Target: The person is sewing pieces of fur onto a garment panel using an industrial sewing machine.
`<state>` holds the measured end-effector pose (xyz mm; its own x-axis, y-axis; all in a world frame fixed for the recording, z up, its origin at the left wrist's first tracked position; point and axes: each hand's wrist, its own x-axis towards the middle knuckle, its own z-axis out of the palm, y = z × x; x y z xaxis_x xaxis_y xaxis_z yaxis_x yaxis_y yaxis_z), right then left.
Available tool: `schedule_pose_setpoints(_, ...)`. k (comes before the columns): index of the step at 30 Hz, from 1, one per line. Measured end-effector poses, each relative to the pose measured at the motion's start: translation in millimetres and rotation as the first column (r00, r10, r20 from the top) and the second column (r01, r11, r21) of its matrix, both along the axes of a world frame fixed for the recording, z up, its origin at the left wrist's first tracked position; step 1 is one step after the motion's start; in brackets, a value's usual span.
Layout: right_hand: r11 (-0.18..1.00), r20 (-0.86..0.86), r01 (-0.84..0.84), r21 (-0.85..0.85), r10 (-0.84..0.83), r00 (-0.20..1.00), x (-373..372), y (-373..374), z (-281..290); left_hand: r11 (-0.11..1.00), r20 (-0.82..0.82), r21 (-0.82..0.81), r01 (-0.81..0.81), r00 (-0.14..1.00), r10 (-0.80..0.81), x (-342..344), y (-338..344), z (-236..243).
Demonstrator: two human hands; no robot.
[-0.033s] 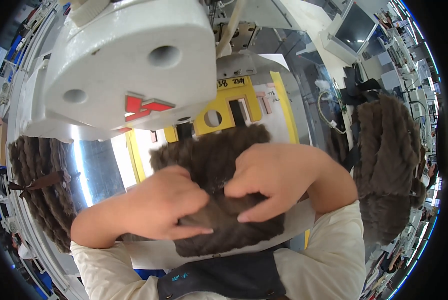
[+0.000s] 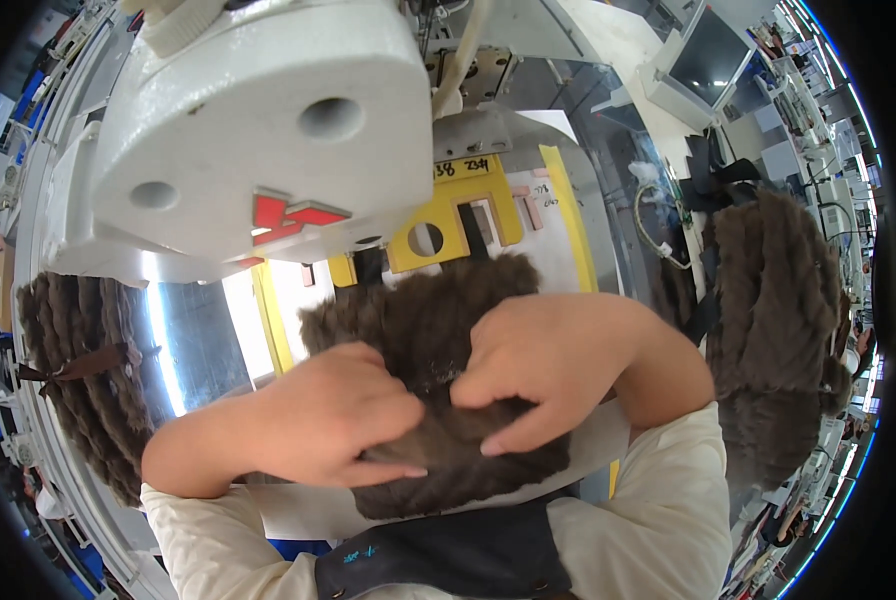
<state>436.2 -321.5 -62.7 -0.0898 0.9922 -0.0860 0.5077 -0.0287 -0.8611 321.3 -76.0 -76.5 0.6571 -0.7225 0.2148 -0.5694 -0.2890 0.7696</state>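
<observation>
A dark brown fur piece (image 2: pixel 428 340) lies in front of me, its far edge against a yellow template (image 2: pixel 448 225). My left hand (image 2: pixel 343 415) bears on its left part, fingers curled into the pile and thumb stretched toward the middle. From the right, my right hand (image 2: pixel 543 370) does the same with bent fingers, its thumb pointing inward. A narrow strip of fur shows between the two hands, with a few pale specks on it. Both sets of fingertips are partly buried in the fur, and what lies under them is hidden.
A white sewing machine head (image 2: pixel 238 130) overhangs the far left. Bundled brown fur strips (image 2: pixel 78 380) lie at the left, and more brown fur (image 2: pixel 773 300) is piled at the right. Yellow tape (image 2: pixel 568 220) runs along the clear plate. A dark monitor (image 2: pixel 710 55) stands far right.
Both hands and the fur sit very slightly lower in the picture. The left hand has shifted a touch to the right; both keep their curled shape.
</observation>
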Motion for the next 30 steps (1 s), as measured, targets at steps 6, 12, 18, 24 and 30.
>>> schedule_pose_setpoints(6,0.987,-0.144,-0.156,0.036,0.160,0.977,4.1,-0.9,-16.6,0.960,0.041,0.157,0.233,0.969,-0.242,-5.8,-8.5,-16.1)
schedule_pose_setpoints(12,0.792,0.286,0.610,0.033,-0.592,0.754,14.0,-23.5,8.8,0.896,0.133,0.372,0.242,0.942,-0.309,-9.9,-17.2,-22.5)
schedule_pose_setpoints(18,0.348,-0.006,0.926,-0.148,-0.936,0.351,-39.3,-67.8,-53.1,0.907,0.340,0.380,0.180,0.885,-0.318,-19.3,-24.4,-37.0)
schedule_pose_setpoints(24,0.224,-0.383,0.856,-0.466,-0.923,0.033,-79.3,-74.2,-68.3,0.914,0.509,0.391,0.105,0.803,-0.310,-39.1,-37.2,-34.7)
schedule_pose_setpoints(30,0.258,-0.251,0.960,-0.109,-0.942,0.225,-111.8,-72.3,-59.2,0.912,0.592,0.408,0.051,0.745,-0.307,-46.2,-39.3,-31.9)
